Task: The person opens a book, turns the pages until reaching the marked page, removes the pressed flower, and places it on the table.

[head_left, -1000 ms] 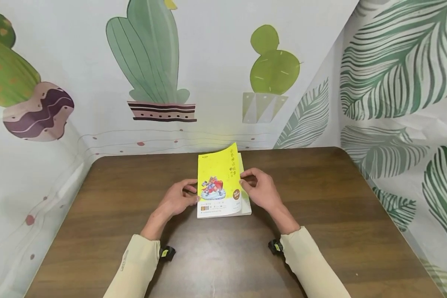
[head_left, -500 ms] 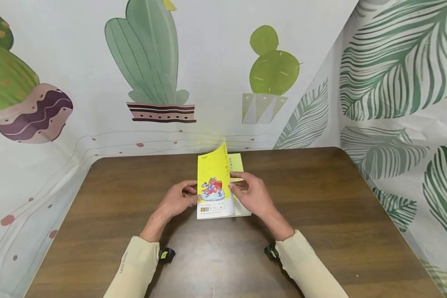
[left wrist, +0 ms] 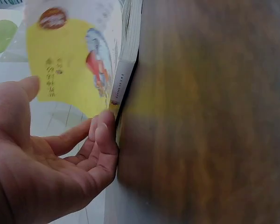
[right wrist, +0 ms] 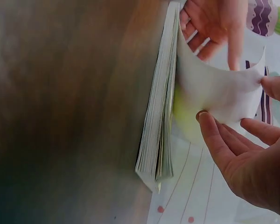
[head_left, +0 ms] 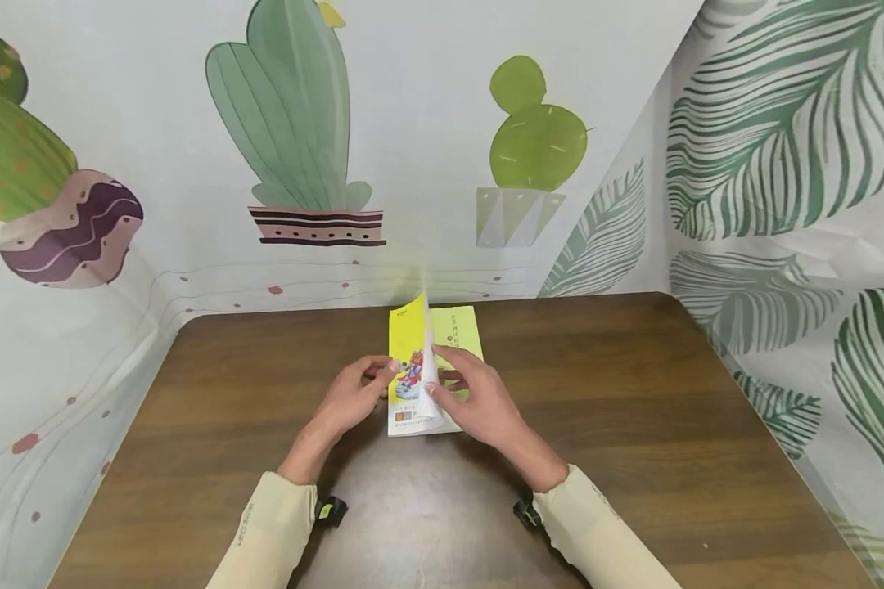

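A paperback book (head_left: 403,413) lies on the table with its yellow front cover (head_left: 405,331) lifted and curling leftward. Beneath it shows a pale green page (head_left: 462,321) with printed characters. My right hand (head_left: 486,401) pinches the cover's free edge between thumb and fingers; the right wrist view shows the cover's white inner side (right wrist: 224,91) bent in an arc. My left hand (head_left: 349,397) is at the spine side. In the left wrist view its fingers touch the spine (left wrist: 122,81), while the raised thumb is near the cover; whether they touch, I cannot tell.
The brown wooden table (head_left: 633,425) extends around the book, its far edge meeting a wall covering (head_left: 427,123) printed with cacti and leaves. Black wrist straps (head_left: 330,511) sit at the cuffs of both light sleeves (head_left: 272,523).
My right hand has moved left, bringing the cover's free edge up and over toward the spine. More of the pale green page now shows. The left thumb has risen from the cover's edge.
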{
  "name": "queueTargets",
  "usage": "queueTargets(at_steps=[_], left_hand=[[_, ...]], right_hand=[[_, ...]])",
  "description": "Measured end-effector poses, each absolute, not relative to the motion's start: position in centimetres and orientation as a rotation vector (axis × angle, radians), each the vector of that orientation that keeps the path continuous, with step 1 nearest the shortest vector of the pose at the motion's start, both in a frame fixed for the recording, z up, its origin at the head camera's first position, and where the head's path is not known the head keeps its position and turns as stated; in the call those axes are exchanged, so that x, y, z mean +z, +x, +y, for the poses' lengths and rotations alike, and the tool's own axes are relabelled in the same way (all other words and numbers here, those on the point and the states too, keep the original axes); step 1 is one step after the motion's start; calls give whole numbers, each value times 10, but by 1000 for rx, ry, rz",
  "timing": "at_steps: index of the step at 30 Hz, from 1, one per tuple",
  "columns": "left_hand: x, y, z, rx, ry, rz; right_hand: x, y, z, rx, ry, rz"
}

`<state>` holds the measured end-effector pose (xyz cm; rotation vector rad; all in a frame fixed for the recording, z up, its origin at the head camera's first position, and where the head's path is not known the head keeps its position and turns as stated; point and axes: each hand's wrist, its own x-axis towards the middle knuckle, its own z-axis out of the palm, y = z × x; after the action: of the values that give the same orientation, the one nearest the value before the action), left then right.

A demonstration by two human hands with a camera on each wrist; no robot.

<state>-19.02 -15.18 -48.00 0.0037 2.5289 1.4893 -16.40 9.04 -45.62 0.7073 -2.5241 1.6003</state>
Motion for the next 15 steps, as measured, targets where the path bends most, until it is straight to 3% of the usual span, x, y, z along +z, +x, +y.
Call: queueTargets(at_steps=[15], left_hand=[[-481, -190, -162, 1740, 67, 2266]], right_hand=[[-462, -148, 71, 1482, 956, -2566]])
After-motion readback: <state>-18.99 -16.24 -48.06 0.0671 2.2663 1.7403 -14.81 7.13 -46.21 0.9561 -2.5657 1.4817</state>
